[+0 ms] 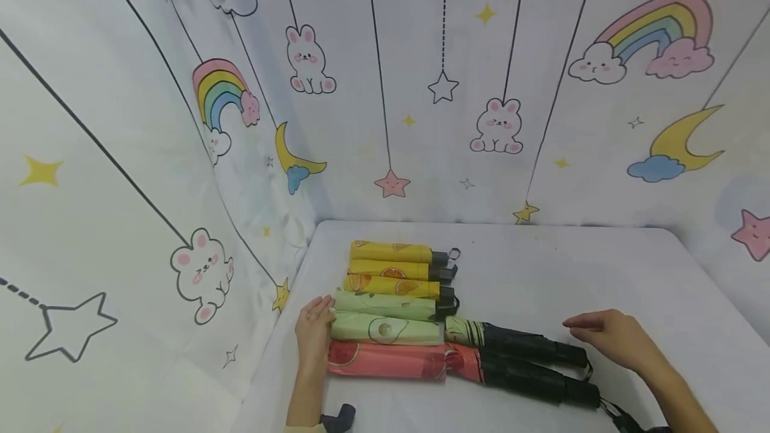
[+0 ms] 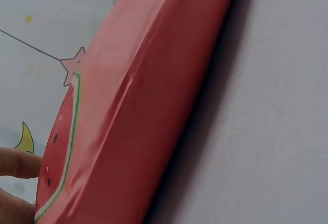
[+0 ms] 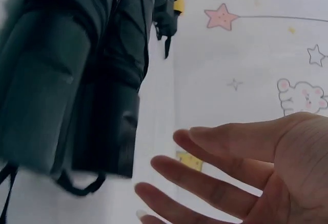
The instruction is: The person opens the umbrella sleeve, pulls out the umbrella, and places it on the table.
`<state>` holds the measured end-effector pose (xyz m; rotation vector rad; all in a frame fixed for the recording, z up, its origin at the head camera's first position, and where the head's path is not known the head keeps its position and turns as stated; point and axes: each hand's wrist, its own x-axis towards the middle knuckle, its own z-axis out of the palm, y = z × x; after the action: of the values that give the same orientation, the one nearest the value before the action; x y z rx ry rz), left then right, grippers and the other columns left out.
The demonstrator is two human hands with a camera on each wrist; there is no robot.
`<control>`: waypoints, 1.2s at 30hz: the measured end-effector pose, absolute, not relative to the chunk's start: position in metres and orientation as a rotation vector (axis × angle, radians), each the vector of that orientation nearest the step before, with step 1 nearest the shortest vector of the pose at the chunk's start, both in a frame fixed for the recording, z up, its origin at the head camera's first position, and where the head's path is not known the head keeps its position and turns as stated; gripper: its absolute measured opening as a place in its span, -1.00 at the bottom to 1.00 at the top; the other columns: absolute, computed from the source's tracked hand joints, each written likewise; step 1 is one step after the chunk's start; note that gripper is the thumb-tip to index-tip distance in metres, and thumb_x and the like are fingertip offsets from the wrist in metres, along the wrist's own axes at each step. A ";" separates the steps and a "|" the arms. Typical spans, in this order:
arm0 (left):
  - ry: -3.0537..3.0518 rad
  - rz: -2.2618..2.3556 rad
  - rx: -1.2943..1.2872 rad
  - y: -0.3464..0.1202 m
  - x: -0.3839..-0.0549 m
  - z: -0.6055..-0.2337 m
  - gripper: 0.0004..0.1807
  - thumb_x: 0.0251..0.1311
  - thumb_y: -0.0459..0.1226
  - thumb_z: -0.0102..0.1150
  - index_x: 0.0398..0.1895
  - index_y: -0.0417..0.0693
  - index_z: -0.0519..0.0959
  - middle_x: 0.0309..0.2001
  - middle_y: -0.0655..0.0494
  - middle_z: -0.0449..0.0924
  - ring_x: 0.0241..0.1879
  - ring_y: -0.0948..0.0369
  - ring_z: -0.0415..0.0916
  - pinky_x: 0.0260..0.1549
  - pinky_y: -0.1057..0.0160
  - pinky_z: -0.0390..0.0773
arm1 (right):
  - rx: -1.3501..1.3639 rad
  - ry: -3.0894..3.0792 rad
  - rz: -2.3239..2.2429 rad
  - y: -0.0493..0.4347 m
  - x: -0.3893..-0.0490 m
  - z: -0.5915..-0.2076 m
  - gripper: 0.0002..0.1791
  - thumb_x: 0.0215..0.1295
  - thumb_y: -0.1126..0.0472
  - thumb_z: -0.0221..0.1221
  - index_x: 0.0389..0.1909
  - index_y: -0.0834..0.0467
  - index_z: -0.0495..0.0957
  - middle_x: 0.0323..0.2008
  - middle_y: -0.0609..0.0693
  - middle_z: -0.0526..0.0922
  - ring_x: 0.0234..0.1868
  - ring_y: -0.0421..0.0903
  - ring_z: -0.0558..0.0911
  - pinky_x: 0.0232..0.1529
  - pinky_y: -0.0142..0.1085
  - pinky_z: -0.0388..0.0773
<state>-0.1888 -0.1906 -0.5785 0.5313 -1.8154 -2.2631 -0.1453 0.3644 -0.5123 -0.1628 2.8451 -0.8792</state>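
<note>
Left hand point(image 1: 313, 331): fingers fairly straight, at ends of green umbrellas point(image 1: 415, 334); right hand point(image 1: 610, 338): fingers loosely parted, empty, beside black handles point(image 1: 535, 347); red umbrella point(image 1: 391, 361): nearer than left fingers; yellow umbrellas point(image 1: 385, 251): beyond them

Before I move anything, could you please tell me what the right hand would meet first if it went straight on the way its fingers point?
Probably the nearer dark umbrella handle, though depth is unclear and the right hand might pass above it.
</note>
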 end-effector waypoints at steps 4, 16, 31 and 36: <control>-1.802 -2.239 0.518 -0.191 -0.191 -0.574 -0.34 0.35 -0.55 0.06 0.50 -0.41 0.18 0.44 -0.35 0.38 0.45 -0.13 0.37 0.19 0.41 0.54 | -0.169 2.871 -0.912 0.352 -0.152 -0.509 -0.65 0.43 0.04 0.32 0.02 0.21 0.76 -0.06 0.21 0.79 -0.03 0.25 0.75 -0.15 0.15 0.70; -1.902 -2.133 0.492 -0.190 -0.197 -0.561 -0.41 0.52 -0.35 0.06 0.53 -0.28 0.20 0.48 -0.23 0.37 0.48 -0.06 0.34 0.46 0.02 0.33 | -0.265 2.915 -0.997 0.315 -0.170 -0.494 -0.66 0.43 0.00 0.33 -0.01 0.18 0.77 -0.13 0.09 0.81 -0.06 0.16 0.76 -0.13 0.11 0.71; -1.858 -2.196 0.449 -0.185 -0.208 -0.546 -0.38 0.41 -0.47 0.06 0.50 -0.36 0.20 0.45 -0.30 0.37 0.47 -0.11 0.33 0.46 0.00 0.34 | -0.280 2.815 -1.126 0.273 -0.190 -0.489 -0.66 0.43 0.04 0.33 0.01 0.21 0.76 -0.22 -0.01 0.82 -0.18 0.02 0.76 -0.19 -0.04 0.71; -1.883 -2.191 0.430 -0.182 -0.212 -0.543 -0.37 0.39 -0.48 0.07 0.49 -0.38 0.20 0.44 -0.31 0.37 0.48 -0.14 0.31 0.45 -0.04 0.35 | -0.302 2.808 -1.117 0.256 -0.199 -0.490 -0.68 0.41 0.06 0.34 -0.02 0.21 0.77 -0.20 0.02 0.81 -0.21 0.01 0.76 -0.23 -0.05 0.72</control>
<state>-0.2124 -0.1818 -0.5434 0.4298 -1.8825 -2.1910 -0.1987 0.2564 -0.4900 -0.3019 2.8079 -1.1167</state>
